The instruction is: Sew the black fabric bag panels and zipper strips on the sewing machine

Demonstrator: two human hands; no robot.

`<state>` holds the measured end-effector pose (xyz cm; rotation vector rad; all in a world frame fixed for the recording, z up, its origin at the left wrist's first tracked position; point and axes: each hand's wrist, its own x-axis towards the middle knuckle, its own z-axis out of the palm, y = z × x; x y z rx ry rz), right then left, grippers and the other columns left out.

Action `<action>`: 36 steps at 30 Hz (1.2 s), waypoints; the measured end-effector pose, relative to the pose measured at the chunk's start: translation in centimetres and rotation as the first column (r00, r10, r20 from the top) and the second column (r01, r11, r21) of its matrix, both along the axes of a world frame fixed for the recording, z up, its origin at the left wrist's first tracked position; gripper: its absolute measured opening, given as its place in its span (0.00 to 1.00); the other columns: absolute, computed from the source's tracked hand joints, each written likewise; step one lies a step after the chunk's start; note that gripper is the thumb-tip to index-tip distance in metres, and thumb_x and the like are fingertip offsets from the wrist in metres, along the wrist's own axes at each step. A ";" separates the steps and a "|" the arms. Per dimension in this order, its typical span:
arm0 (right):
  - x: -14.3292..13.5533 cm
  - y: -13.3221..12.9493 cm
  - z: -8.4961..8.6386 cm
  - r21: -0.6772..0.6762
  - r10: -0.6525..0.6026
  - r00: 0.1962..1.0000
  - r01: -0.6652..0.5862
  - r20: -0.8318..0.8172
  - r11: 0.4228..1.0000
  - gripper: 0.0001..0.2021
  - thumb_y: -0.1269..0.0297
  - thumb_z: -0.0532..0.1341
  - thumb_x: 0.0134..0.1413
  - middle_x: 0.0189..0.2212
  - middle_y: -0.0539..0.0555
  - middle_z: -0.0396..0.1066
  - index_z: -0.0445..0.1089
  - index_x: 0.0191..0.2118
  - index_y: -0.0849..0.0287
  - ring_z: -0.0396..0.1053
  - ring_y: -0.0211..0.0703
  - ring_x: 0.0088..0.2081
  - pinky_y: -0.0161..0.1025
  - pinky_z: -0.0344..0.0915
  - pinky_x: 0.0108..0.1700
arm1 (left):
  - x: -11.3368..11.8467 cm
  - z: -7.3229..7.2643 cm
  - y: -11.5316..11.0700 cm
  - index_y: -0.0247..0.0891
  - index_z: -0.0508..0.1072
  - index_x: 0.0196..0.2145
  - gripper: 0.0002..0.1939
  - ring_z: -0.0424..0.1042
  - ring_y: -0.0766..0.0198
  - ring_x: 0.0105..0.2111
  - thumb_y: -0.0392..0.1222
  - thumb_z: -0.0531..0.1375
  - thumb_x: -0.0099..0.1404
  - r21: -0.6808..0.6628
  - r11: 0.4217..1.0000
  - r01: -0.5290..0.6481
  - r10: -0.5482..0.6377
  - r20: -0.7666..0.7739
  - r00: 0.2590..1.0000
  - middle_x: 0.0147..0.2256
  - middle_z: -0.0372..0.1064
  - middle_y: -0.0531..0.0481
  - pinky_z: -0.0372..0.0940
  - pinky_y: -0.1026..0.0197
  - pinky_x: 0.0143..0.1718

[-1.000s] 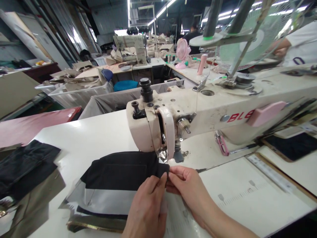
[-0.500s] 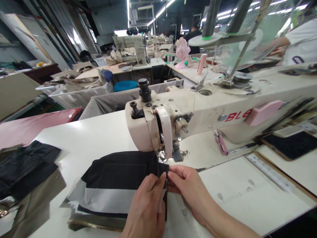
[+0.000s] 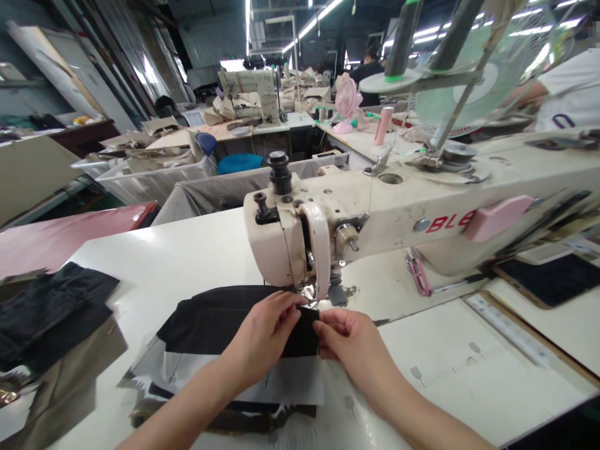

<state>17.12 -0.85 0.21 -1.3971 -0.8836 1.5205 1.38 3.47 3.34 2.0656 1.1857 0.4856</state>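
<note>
A black fabric piece (image 3: 201, 322) lies over grey-white cloth (image 3: 295, 378) on the sewing table, its far right corner close to the presser foot of the sewing machine (image 3: 281, 244). My left hand (image 3: 257, 337) is over the black fabric, thumb and fingers closed on it just in front of the presser foot. At the fabric's right edge, my right hand (image 3: 354, 340) pinches the corner between thumb and fingers. Below, a zipper strip (image 3: 229, 422) sticks out from under the cloth, partly hidden by my left forearm.
Dark fabric pieces (image 3: 51, 319) are heaped at the left. Pink-handled snips (image 3: 419, 275) lie under the machine arm, with a ruler (image 3: 506, 325) and a phone (image 3: 555, 278) to the right. Behind stand a bin of cut pieces (image 3: 150, 181) and a pink fan (image 3: 347, 103).
My left hand has moved up and forward from the fabric's near right edge to beside the presser foot, uncovering the grey-white cloth. My right hand keeps its pinch at the right edge.
</note>
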 end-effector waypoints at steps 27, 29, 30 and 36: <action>0.4 2.0 -1.2 0.060 0.181 0.961 -0.197 0.208 0.979 0.14 0.67 0.58 0.43 0.19 0.49 0.72 0.76 0.38 0.59 0.72 0.47 0.23 0.43 0.71 0.26 | 1.7 -3.1 2.5 0.36 0.67 0.20 0.08 0.71 0.61 0.26 0.30 0.55 0.54 0.195 0.939 -0.283 0.318 -0.183 0.930 0.21 0.69 0.50 0.59 0.64 0.30; 0.4 2.2 -1.3 0.054 0.178 0.969 -0.189 0.170 0.980 0.15 0.68 0.58 0.42 0.20 0.48 0.72 0.74 0.39 0.58 0.73 0.46 0.24 0.42 0.72 0.26 | 1.8 -3.5 2.5 0.37 0.68 0.21 0.08 0.72 0.58 0.28 0.31 0.54 0.56 0.206 0.933 -0.295 0.333 -0.182 0.925 0.23 0.70 0.48 0.60 0.62 0.31; 0.4 2.3 -1.3 0.050 0.176 0.973 -0.185 0.151 0.981 0.15 0.68 0.58 0.42 0.20 0.48 0.72 0.74 0.39 0.58 0.73 0.45 0.24 0.41 0.72 0.26 | 1.8 -3.7 2.5 0.37 0.68 0.22 0.08 0.72 0.57 0.29 0.32 0.54 0.57 0.212 0.929 -0.304 0.342 -0.177 0.923 0.24 0.71 0.47 0.60 0.61 0.32; 0.7 1.2 -1.6 0.009 0.198 0.978 -0.199 0.064 0.980 0.14 0.68 0.60 0.42 0.20 0.46 0.70 0.68 0.39 0.58 0.72 0.43 0.23 0.39 0.71 0.26 | 1.0 -2.9 1.2 0.36 0.69 0.30 0.06 0.70 0.59 0.28 0.35 0.52 0.61 0.210 0.908 -0.362 0.385 -0.084 0.919 0.28 0.70 0.47 0.63 0.61 0.31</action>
